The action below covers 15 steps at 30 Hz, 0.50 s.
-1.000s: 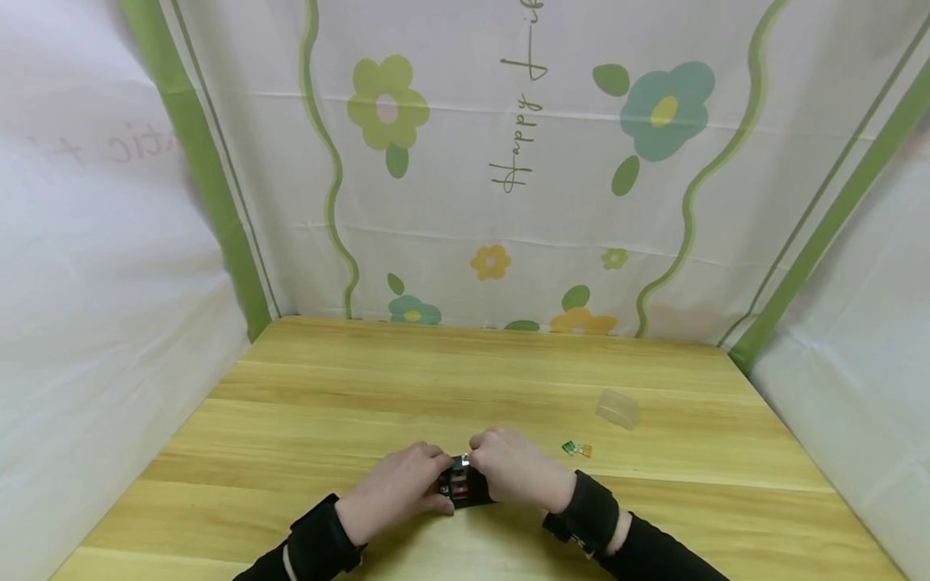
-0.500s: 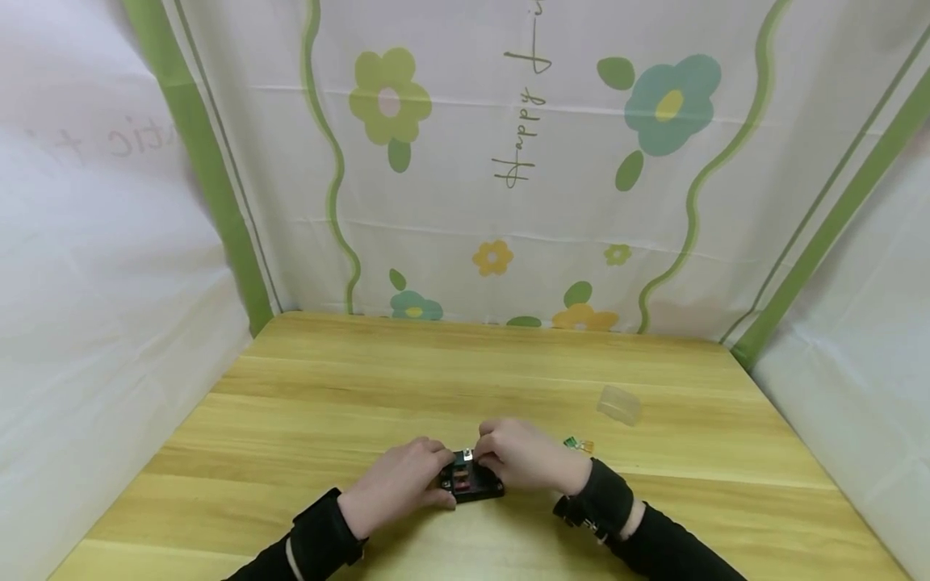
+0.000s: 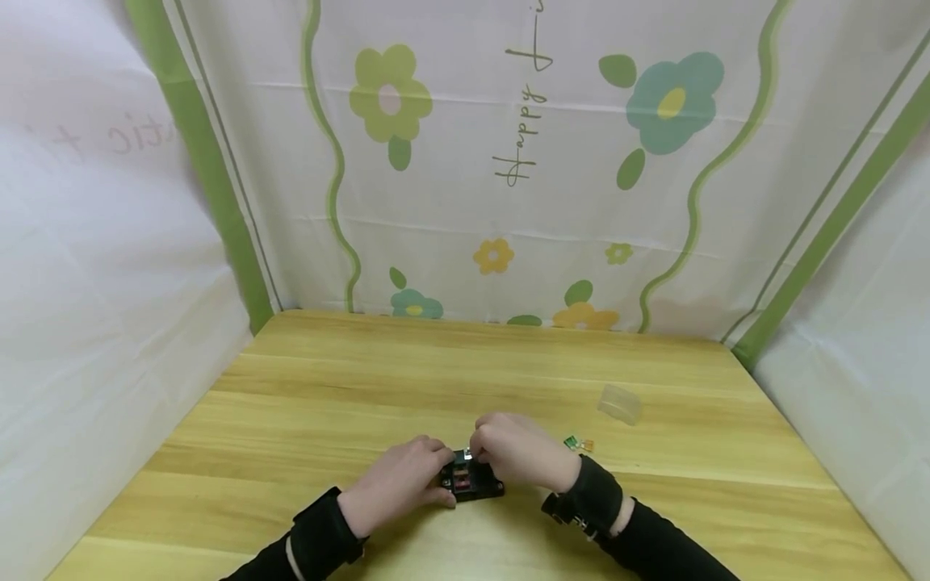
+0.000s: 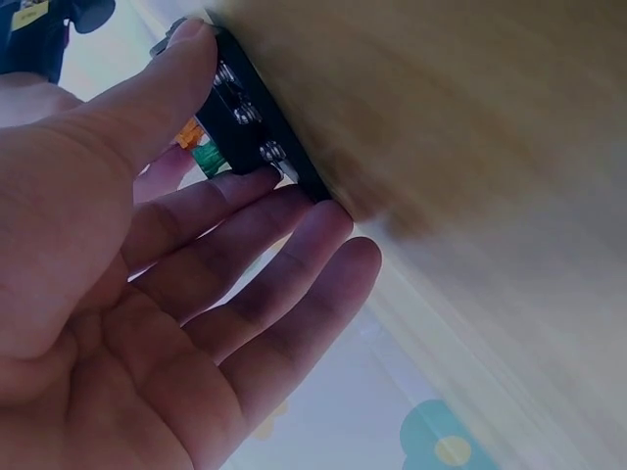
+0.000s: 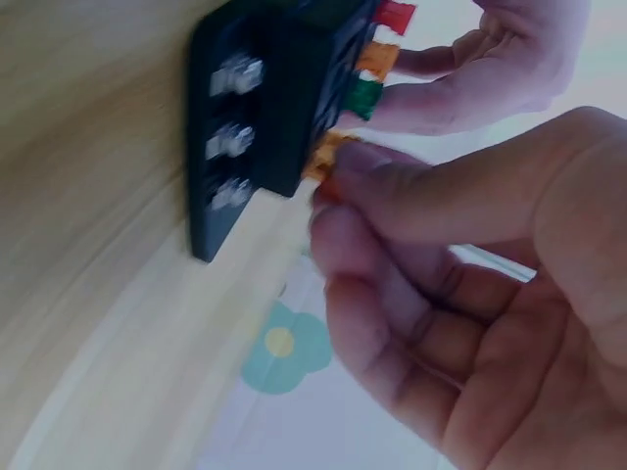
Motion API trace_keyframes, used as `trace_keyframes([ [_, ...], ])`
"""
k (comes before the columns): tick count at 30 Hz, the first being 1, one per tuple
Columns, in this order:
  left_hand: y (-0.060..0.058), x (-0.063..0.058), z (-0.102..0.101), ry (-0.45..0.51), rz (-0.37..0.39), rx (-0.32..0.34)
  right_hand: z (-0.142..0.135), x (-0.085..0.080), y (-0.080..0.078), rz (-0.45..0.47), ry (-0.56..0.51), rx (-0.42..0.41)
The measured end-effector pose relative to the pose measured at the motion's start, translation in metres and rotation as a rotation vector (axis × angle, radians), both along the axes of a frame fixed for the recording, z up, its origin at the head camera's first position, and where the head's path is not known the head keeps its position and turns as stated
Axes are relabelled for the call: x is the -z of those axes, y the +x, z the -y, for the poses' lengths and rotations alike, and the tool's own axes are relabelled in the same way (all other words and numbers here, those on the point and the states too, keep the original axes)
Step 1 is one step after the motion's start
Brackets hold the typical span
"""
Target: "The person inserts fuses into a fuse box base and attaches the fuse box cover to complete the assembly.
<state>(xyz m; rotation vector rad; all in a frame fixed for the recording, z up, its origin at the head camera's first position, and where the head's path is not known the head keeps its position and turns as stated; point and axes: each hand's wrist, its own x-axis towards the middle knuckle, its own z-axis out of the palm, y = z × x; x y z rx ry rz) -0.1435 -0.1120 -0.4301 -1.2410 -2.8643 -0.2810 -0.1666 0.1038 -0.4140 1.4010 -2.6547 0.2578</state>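
Observation:
A black fuse box (image 3: 477,482) lies on the wooden table between the two hands. My left hand (image 3: 400,482) holds its left end, thumb on the near side and fingertips on the far side. Metal screw terminals (image 5: 232,140) run along the box's edge. Red (image 5: 395,17), orange (image 5: 378,59) and green (image 5: 363,97) blade fuses stand in a row on top. With thumb and forefinger, my right hand (image 3: 525,452) pinches another orange blade fuse (image 5: 322,157) at the row's end, close against the box. The fingertips hide part of that fuse.
Green and orange loose fuses (image 3: 579,444) lie on the table just beyond the right hand. Farther back at the right is a clear plastic cover (image 3: 620,403). A flower-printed cloth (image 3: 436,177) walls off the table's back and sides.
My right hand drew back slightly to the right, uncovering more of the fuse box, then came a little left again. The left hand keeps its grip. The head view shifted slightly.

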Motion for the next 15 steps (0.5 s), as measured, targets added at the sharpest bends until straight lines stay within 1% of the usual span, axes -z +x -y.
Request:
trace_keyframes([
  [4, 0.0000, 0.0009, 0.0002, 0.005, -0.007, 0.010, 0.0040, -0.0014, 0.0006, -0.009, 0.021, 0.003],
  [11, -0.0004, 0.0010, -0.0003, 0.014, -0.016, 0.007, 0.0049, -0.0014, 0.0004, 0.039, 0.023, 0.033],
  [15, -0.0001, 0.0009, -0.0005, 0.014, -0.008, 0.011, 0.0036, -0.0006, 0.0001, 0.060, 0.026, 0.029],
])
